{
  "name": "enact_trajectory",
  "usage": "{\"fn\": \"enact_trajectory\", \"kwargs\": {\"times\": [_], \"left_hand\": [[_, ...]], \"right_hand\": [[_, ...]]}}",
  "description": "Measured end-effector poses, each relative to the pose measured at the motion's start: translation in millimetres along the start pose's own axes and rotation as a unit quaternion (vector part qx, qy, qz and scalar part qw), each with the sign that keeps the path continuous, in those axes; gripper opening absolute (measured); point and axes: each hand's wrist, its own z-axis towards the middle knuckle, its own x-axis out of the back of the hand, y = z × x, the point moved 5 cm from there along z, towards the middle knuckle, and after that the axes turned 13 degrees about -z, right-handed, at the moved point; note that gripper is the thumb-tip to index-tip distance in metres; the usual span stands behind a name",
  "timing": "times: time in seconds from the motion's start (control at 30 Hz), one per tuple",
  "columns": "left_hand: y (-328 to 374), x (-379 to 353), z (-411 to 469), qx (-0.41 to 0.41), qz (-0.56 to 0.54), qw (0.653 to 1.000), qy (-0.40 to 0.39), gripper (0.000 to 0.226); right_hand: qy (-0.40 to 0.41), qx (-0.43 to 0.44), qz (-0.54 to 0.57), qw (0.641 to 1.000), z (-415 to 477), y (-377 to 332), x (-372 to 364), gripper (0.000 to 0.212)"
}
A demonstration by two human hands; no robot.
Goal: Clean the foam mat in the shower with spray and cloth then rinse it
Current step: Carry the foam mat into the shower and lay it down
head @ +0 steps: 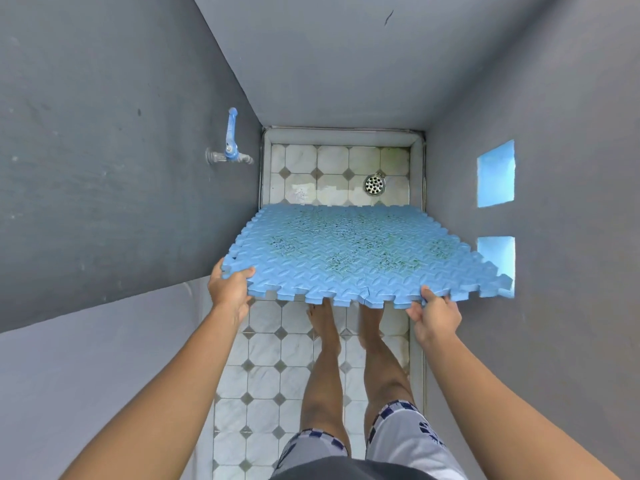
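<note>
I hold the blue foam mat (349, 254) out in front of me, lifted off the tiled floor (263, 362) and roughly level, above my bare feet. My left hand (230, 289) grips its near left corner, thumb curled over the top and fingers underneath. My right hand (437, 315) pinches the toothed near edge close to the right corner, thumb on top. The mat's textured face carries dark greenish stains across the middle. Its far edge reaches toward the round metal drain (374, 184); whether that edge touches the floor I cannot tell. A blue-handled tap (230, 143) sticks out of the grey wall on my left.
</note>
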Motion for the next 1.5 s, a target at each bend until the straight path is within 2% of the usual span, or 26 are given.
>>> {"fn": "enact_trajectory", "kwargs": {"times": [0.17,0.3,0.47,0.73,0.9,1.0,1.1,1.3,1.43,1.5], "left_hand": [[11,-17,7,-0.013,-0.034,0.999,-0.04,0.066],[17,-38,20,-0.01,-0.051,0.998,-0.043,0.067],[23,-68,46,-0.003,-0.051,0.997,-0.062,0.059],[29,-107,85,0.005,-0.064,0.995,-0.081,0.054],[27,-124,102,0.013,-0.076,0.993,-0.093,0.039],[21,-124,114,0.028,-0.045,0.994,-0.099,0.035],[3,-110,121,0.09,0.035,0.991,-0.094,0.041],[-19,-87,119,0.139,0.047,0.982,-0.121,0.06],[-26,-78,109,0.149,0.074,0.981,-0.104,0.055],[-28,-74,99,0.151,0.096,0.978,-0.104,0.056]], "right_hand": [[-0.023,0.002,0.032,0.999,8,-12,-17,0.027],[-0.025,0.006,0.034,0.999,23,-37,-36,0.036],[-0.036,-0.002,0.034,0.999,47,-51,-66,0.048],[-0.045,-0.004,0.026,0.999,84,-67,-106,0.049],[-0.057,-0.005,0.04,0.998,104,-77,-124,0.054],[-0.07,-0.002,0.022,0.997,114,-83,-132,0.051],[-0.079,0.004,-0.031,0.996,123,-92,-142,0.055],[-0.082,-0.046,-0.122,0.988,124,-67,-149,0.027],[-0.073,-0.071,-0.128,0.987,126,-43,-138,0.03],[-0.084,-0.077,-0.101,0.988,122,-31,-131,0.04]]}}
